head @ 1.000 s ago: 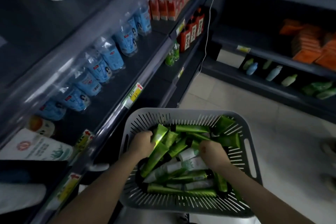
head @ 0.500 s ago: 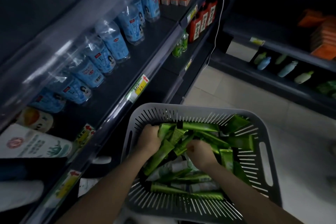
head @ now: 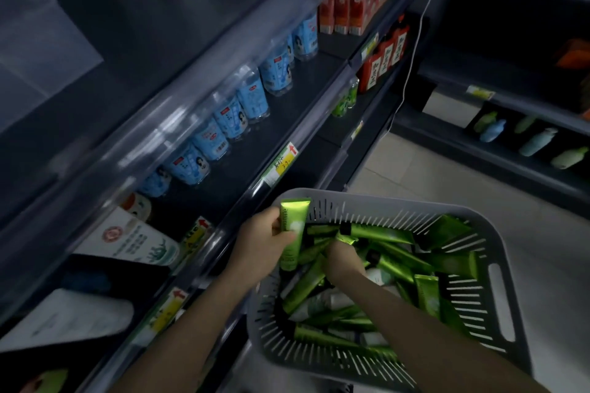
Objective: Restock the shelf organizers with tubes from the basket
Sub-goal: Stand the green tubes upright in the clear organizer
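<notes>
A grey slotted basket (head: pixel 498 268) sits low at the right, filled with several green tubes (head: pixel 396 262) and a few white ones. My left hand (head: pixel 260 241) grips one green tube (head: pixel 293 226) upright at the basket's near-left rim, its crimped end pointing up. My right hand (head: pixel 343 260) is down among the pile, fingers closed on another green tube with a black cap (head: pixel 367 233). The dark shelves (head: pixel 287 134) run along the left.
Blue-labelled clear bottles (head: pixel 238 112) line the middle shelf. Red cartons (head: pixel 354 6) and dark red bottles (head: pixel 384 60) stand farther along. White tubes and packs (head: pixel 134 239) lie on the lower left shelves. Another shelf unit with pastel bottles (head: pixel 536 143) stands across the tiled aisle.
My left hand has lifted a green tube out of the pile to the basket's left rim. My right hand has shifted slightly within the basket. The view has tilted upward.
</notes>
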Motion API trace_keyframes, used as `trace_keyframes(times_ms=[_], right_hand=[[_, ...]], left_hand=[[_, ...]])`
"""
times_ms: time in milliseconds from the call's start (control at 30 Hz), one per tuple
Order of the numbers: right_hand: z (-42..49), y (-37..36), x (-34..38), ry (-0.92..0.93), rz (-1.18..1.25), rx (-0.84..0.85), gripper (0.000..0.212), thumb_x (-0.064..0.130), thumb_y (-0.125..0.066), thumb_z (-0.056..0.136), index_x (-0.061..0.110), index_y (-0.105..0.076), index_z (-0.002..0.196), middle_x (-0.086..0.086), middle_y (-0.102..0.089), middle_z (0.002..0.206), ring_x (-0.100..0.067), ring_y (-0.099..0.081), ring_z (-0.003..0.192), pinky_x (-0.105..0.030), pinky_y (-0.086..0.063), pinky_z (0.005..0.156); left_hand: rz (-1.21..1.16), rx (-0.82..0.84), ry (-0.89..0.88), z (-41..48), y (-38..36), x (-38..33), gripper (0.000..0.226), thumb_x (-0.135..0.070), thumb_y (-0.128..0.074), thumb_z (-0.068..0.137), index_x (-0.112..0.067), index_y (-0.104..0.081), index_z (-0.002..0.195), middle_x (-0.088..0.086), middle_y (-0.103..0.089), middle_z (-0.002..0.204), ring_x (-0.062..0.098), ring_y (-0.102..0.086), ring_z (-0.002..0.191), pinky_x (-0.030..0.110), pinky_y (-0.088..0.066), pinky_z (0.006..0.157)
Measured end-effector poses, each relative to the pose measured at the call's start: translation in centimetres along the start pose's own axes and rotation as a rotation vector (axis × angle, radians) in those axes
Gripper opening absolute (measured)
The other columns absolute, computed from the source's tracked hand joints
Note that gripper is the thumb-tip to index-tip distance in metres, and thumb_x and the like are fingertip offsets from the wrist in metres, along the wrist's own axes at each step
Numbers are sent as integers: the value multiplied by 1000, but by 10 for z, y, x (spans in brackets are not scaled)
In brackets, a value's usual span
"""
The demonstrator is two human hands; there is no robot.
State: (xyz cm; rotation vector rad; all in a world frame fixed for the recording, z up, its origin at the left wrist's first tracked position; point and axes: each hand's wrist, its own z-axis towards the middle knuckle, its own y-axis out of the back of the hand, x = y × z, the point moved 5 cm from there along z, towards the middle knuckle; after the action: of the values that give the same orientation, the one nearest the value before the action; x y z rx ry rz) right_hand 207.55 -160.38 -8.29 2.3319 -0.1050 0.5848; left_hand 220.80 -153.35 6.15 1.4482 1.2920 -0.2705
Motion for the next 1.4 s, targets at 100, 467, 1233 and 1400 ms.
trace_keyframes(times_ms=[100, 467, 1233, 1400], right_hand=[[-1, 5, 3, -41, 74, 26, 19, 6, -41, 92, 9, -54, 79, -12, -61, 92, -28, -61, 91, -30, -39, 66], [-58, 54, 31, 224, 331, -23, 27, 5, -56, 89, 13, -58, 63, -2, -56, 66, -21, -55, 68, -33, -46, 63], [-292, 214, 285, 1091, 512, -343, 17, 12, -64, 87, 15, -67, 71, -4, -63, 64, -13, -58, 59, -37, -54, 60], [-332, 171, 346, 1194, 529, -221, 19, 8, -63, 87, 15, -66, 70, -6, -64, 66, -14, -60, 62, -41, -58, 63]], left_hand=[[-33, -27, -6, -11, 9, -1, 9, -10, -64, 83, -12, -64, 92, 0, -69, 85, 15, -65, 83, 34, -53, 74], [-1, -108, -61, -39, 37, -19, 15, -10, -67, 81, -11, -65, 96, -2, -70, 89, 14, -65, 85, 38, -53, 78], [14, -489, -453, -186, 250, -125, 25, -12, -70, 78, -17, -64, 102, -1, -71, 93, 13, -66, 87, 40, -54, 82], [96, -655, -452, -240, 312, -100, 22, -16, -72, 72, -16, -65, 92, -3, -68, 81, 10, -63, 76, 31, -51, 70]])
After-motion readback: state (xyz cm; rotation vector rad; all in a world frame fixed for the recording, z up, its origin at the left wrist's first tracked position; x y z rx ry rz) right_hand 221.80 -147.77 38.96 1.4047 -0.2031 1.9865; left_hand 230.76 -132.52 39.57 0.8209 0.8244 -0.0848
